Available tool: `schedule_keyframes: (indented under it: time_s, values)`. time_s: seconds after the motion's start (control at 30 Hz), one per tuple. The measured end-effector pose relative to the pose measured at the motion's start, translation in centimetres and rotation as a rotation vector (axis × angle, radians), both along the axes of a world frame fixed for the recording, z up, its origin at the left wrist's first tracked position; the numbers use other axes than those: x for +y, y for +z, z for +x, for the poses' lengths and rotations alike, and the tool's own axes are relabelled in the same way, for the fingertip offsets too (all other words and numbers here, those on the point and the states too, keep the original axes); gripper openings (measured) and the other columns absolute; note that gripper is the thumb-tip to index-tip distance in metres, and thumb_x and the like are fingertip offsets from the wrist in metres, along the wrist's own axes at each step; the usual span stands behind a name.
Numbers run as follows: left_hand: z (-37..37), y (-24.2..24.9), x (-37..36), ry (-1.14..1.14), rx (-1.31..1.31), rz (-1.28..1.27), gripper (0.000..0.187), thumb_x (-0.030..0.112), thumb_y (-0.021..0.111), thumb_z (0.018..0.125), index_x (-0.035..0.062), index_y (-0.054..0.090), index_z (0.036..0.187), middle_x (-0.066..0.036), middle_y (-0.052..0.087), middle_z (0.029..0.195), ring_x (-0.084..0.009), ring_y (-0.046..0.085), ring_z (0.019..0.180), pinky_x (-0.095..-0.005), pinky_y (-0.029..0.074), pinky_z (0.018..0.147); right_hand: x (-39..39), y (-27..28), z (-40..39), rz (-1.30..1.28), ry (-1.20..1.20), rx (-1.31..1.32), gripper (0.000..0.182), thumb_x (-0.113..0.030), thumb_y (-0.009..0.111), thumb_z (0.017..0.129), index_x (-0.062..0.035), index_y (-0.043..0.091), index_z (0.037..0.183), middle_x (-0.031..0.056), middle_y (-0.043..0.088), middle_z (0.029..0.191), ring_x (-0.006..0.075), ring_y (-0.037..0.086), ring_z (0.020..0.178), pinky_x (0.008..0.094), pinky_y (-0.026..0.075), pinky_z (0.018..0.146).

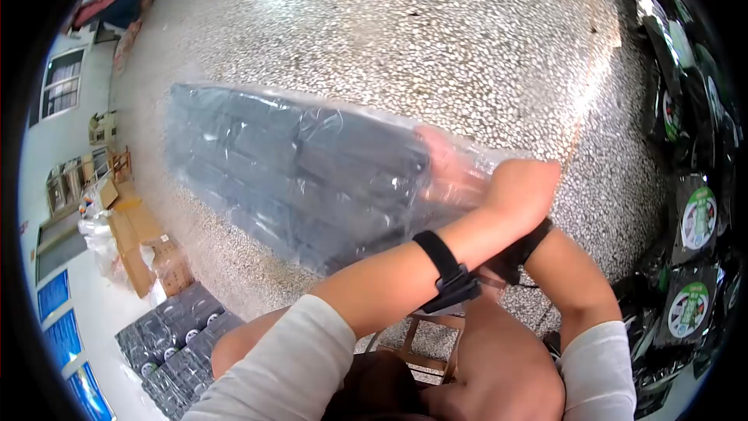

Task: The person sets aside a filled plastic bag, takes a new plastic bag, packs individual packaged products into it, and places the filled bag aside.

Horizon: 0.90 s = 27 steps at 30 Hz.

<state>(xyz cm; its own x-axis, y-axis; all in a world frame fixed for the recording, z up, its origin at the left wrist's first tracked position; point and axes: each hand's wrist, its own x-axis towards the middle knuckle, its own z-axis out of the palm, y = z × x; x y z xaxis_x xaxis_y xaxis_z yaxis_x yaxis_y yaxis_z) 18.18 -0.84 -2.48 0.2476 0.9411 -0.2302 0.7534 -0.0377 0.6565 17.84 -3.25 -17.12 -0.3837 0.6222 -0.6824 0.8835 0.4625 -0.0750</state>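
Observation:
A large clear plastic bag (234, 179) lies across the speckled floor in front of me, with dark, flat packs (343, 148) in rows inside it. My left hand (523, 187) is closed at the right end of the bag, gripping the plastic there. My right forearm passes beneath the left one. Through the clear plastic I see my right hand (449, 164), against the end of the dark packs; its fingers are blurred by the film. A black strap (449, 269) circles my left wrist. Another dark strap is on my right wrist, partly hidden.
Black packets with round green-and-white labels (693, 300) are heaped along the right. At lower left stand stacked dark packs in clear wrap (175, 343). Behind them are open cardboard boxes (136, 226) by the wall. A wooden stool (425, 343) shows between my legs.

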Motion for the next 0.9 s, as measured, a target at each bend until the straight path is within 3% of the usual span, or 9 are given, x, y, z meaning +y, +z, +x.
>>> schedule_keyframes:
  time_s: [0.2, 0.3, 0.37, 0.5, 0.6, 0.7, 0.8, 0.87, 0.9]
  values:
    - [-3.8, 0.7, 2.7, 0.145, -0.04, -0.006, 0.009, 0.004, 0.044, 0.078, 0.0018, 0.052, 0.082, -0.021, 0.059, 0.072, -0.0403, 0.058, 0.07, -0.0499, 0.044, 0.061, -3.1, -6.0, 3.3, -0.63, -0.729, 1.316, 0.042, -0.026, 0.044, 0.093, -0.0035, 0.041, 0.128, 0.0087, 0.045, 0.131, 0.0186, 0.036, 0.126, 0.0307, 0.032, 0.1]
    - [-2.1, -0.6, 2.3, 0.261, -0.158, 0.015, 0.01, -0.001, 0.045, 0.077, 0.0001, 0.052, 0.083, -0.022, 0.059, 0.073, -0.0411, 0.058, 0.07, -0.05, 0.045, 0.063, -3.9, 1.1, -0.6, -0.657, -0.652, 1.026, 0.043, -0.028, 0.049, 0.089, -0.0026, 0.044, 0.123, 0.0129, 0.05, 0.121, 0.0239, 0.042, 0.118, 0.0344, 0.035, 0.096]
    - [-0.1, -0.5, 2.0, 0.273, -0.186, -0.037, 0.013, -0.002, 0.045, 0.077, -0.0003, 0.05, 0.088, -0.024, 0.059, 0.078, -0.0409, 0.058, 0.074, -0.0502, 0.044, 0.065, -2.8, 9.1, -3.3, -0.398, -0.517, 0.392, 0.051, -0.034, 0.064, 0.079, -0.0022, 0.048, 0.115, 0.0216, 0.058, 0.103, 0.035, 0.055, 0.102, 0.0422, 0.042, 0.087]
    - [-2.5, -1.0, -1.8, 0.253, -0.375, 0.022, 0.035, 0.004, 0.052, 0.079, 0.0, 0.043, 0.112, -0.024, 0.055, 0.105, -0.0391, 0.054, 0.098, -0.0458, 0.044, 0.081, -4.6, -4.9, 1.2, -0.373, -0.493, 0.703, 0.05, -0.031, 0.067, 0.074, -0.0047, 0.05, 0.113, 0.0171, 0.06, 0.097, 0.0325, 0.059, 0.093, 0.0395, 0.045, 0.083]
    - [-9.6, 5.3, -6.7, 0.01, -0.252, -0.058, 0.061, 0.026, 0.062, 0.08, 0.0037, 0.037, 0.131, -0.02, 0.035, 0.137, -0.0327, 0.034, 0.128, -0.0445, 0.029, 0.105, -5.2, 1.8, 4.9, -1.176, -1.044, 1.547, 0.038, -0.023, 0.061, 0.08, -0.0078, 0.054, 0.114, 0.0095, 0.062, 0.093, 0.0258, 0.06, 0.091, 0.0358, 0.045, 0.083]
    - [-17.5, 5.5, -12.0, -0.134, 0.303, 0.243, 0.077, 0.046, 0.059, 0.077, 0.0059, 0.033, 0.136, -0.018, 0.025, 0.144, -0.033, 0.018, 0.136, -0.0519, 0.011, 0.109, -6.1, 1.8, 6.2, -1.188, -0.439, 0.761, 0.034, -0.022, 0.058, 0.081, -0.0047, 0.058, 0.111, 0.0105, 0.059, 0.106, 0.0242, 0.056, 0.097, 0.0388, 0.043, 0.085]
    - [-19.4, 1.5, -14.8, -0.081, 0.476, 0.166, 0.075, 0.047, 0.056, 0.079, 0.0062, 0.032, 0.138, -0.016, 0.023, 0.146, -0.0314, 0.017, 0.136, -0.0512, 0.01, 0.109, -7.4, -2.3, 2.1, -0.74, -0.142, 1.006, 0.025, -0.015, 0.057, 0.082, -0.0013, 0.063, 0.102, 0.0102, 0.063, 0.099, 0.0233, 0.059, 0.093, 0.0352, 0.046, 0.082]
    - [-19.1, 1.7, -15.0, -0.016, 0.494, 0.181, 0.074, 0.046, 0.053, 0.081, 0.0058, 0.03, 0.139, -0.015, 0.021, 0.147, -0.0301, 0.016, 0.137, -0.0508, 0.007, 0.109, -4.5, 4.1, -1.5, -0.722, 0.141, 0.689, 0.038, -0.011, 0.058, 0.08, -0.0003, 0.054, 0.117, 0.0125, 0.059, 0.112, 0.0245, 0.057, 0.103, 0.0335, 0.045, 0.09]
    - [-19.2, 1.8, -15.0, 0.001, 0.476, 0.185, 0.073, 0.044, 0.052, 0.082, 0.0056, 0.028, 0.139, -0.014, 0.02, 0.148, -0.0302, 0.016, 0.137, -0.0506, 0.007, 0.109, -5.3, 1.8, 0.9, -0.957, -0.122, 0.805, 0.043, -0.013, 0.059, 0.08, 0.0002, 0.05, 0.12, 0.0132, 0.057, 0.116, 0.0254, 0.055, 0.106, 0.0343, 0.043, 0.093]
